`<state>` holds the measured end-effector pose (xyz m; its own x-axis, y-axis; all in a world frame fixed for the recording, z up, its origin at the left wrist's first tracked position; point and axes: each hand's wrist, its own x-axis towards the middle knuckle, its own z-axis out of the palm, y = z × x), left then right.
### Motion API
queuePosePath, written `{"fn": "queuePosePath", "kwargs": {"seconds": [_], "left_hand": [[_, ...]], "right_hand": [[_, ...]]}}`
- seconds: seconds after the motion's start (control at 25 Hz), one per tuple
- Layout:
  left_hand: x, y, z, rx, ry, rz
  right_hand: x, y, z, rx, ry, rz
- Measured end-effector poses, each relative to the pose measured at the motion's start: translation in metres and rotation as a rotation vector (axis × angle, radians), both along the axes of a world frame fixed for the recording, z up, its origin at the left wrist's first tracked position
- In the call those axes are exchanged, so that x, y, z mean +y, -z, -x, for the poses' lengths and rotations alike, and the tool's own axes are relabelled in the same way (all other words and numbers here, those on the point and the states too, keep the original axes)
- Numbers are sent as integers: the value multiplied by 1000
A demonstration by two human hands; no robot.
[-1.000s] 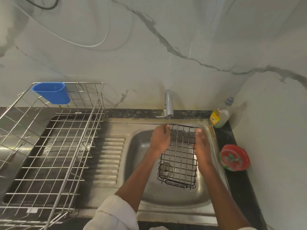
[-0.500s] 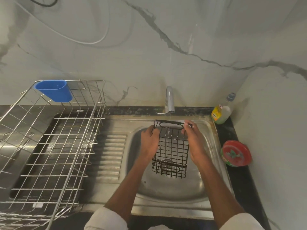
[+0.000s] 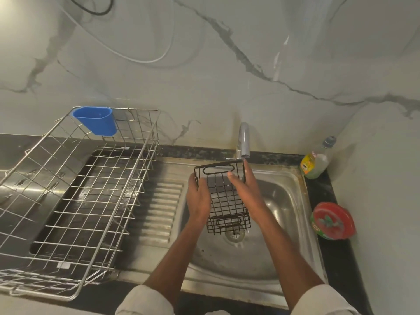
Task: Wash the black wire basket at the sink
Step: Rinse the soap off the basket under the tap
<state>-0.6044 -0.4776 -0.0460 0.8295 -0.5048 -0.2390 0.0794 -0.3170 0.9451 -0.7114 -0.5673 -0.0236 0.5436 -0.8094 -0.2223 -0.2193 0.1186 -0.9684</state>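
Black wire basket (image 3: 223,198) hangs over the sink (image 3: 293,201) under the tap (image 3: 243,139) at 12 o'clock — the left hand (image 3: 198,198) grips 1 side, the right hand (image 3: 246,192) presses flat. Wet wire could slip, I judge.

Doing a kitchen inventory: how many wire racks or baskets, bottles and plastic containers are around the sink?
Wire items: 2, black wire basket, steel dish rack
Bottles: 1, soap bottle
Plastic containers: 2, blue cup, red-lidded tub
Total: 5

Grey-veined marble wall (image 3: 227,64) at 12 o'clock; white cable (image 3: 136,59) looped across it. Black countertop (image 3: 329,251) at 3 o'clock.
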Motion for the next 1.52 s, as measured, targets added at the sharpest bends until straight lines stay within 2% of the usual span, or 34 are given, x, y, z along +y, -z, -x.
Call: {"fn": "queuePosePath", "kwargs": {"seconds": [0.12, 0.2, 0.4, 0.56, 0.72, 0.92, 1.04, 1.16, 1.36, 1.52], "left_hand": [[6, 1, 2, 158, -15, 69], [3, 2, 5, 176, 33, 71], [-22, 4, 26, -69, 249, 29], [-42, -13, 45, -193, 394, 1], [-57, -4, 49, -233, 431, -32], [-61, -2, 49, -254, 445, -22], [-54, -5, 49, -281, 443, -29], [-43, 2, 34, -184, 362, 23], [-18, 22, 15, 139, 185, 138], [-10, 15, 7, 198, 125, 209]], "right_hand": [[0, -1, 1, 48, -30, 98], [-2, 2, 11, 48, 10, 127], [-14, 21, 53, -47, 207, -43], [-23, 35, 76, 13, 293, -79], [-27, 32, 86, 135, 327, -14], [-32, 25, 84, 319, 215, 220], [-40, 19, 82, 302, 193, 168], [-31, 15, 72, 177, 217, 89], [-15, 4, 28, 179, 266, 56], [-16, -3, 11, 151, 213, 69]]}}
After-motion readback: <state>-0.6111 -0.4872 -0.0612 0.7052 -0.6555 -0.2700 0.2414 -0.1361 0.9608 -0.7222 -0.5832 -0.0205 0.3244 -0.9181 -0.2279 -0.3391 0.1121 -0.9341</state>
